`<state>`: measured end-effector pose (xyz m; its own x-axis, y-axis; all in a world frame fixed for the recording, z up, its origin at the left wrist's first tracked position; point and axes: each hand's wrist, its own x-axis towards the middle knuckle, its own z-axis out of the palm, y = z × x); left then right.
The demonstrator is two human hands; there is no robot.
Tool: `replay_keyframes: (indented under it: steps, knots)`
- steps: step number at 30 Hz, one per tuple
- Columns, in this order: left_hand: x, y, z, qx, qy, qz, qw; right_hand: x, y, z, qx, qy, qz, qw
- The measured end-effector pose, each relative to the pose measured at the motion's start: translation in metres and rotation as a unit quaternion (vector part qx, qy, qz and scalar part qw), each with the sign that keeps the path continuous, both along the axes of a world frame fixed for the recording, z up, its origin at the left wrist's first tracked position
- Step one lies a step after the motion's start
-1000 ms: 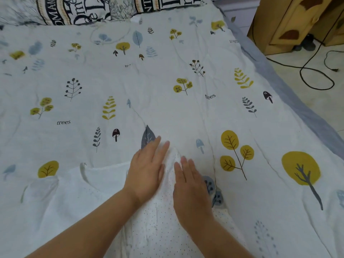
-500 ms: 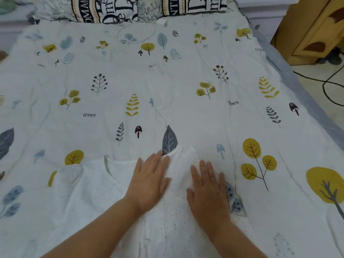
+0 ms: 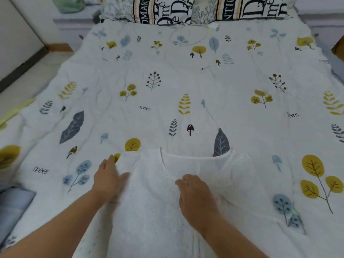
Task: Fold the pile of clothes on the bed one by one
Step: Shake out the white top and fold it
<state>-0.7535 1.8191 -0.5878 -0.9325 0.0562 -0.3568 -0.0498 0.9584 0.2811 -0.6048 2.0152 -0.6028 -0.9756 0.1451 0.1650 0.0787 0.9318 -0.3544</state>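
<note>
A white dotted top [image 3: 158, 205] lies flat on the bed, neckline pointing away from me, short sleeves spread to both sides. My left hand [image 3: 108, 180] rests flat at the top's left shoulder, by the left sleeve, fingers straight. My right hand [image 3: 195, 194] lies on the chest part below the neckline, fingers loosely bent and pressing the cloth. Neither hand holds the fabric. The lower part of the top runs out of view at the bottom edge.
The bed is covered by a white quilt [image 3: 186, 86] printed with leaves, trees and mushrooms. Patterned pillows [image 3: 204, 10] lie at the head. A grey-blue folded cloth [image 3: 13, 207] sits at the near left edge. Floor shows along the left side.
My left hand slid left from the middle of the top to its left shoulder. My right hand shifted onto the chest area. The view turned left, showing the whole neckline.
</note>
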Motion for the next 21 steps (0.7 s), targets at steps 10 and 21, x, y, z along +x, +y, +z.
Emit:
replay_keyframes:
  steps: [10, 21]
  knots:
    - [-0.001, 0.021, 0.048, 0.045, 0.029, -0.153, 0.987, -0.012, -0.027, 0.011, -0.109, 0.003, -0.043, 0.993]
    - [0.040, 0.041, 0.071, 0.201, -0.171, -0.088, 0.961, -0.015, -0.024, 0.030, -0.502, -0.157, -0.287, 0.801]
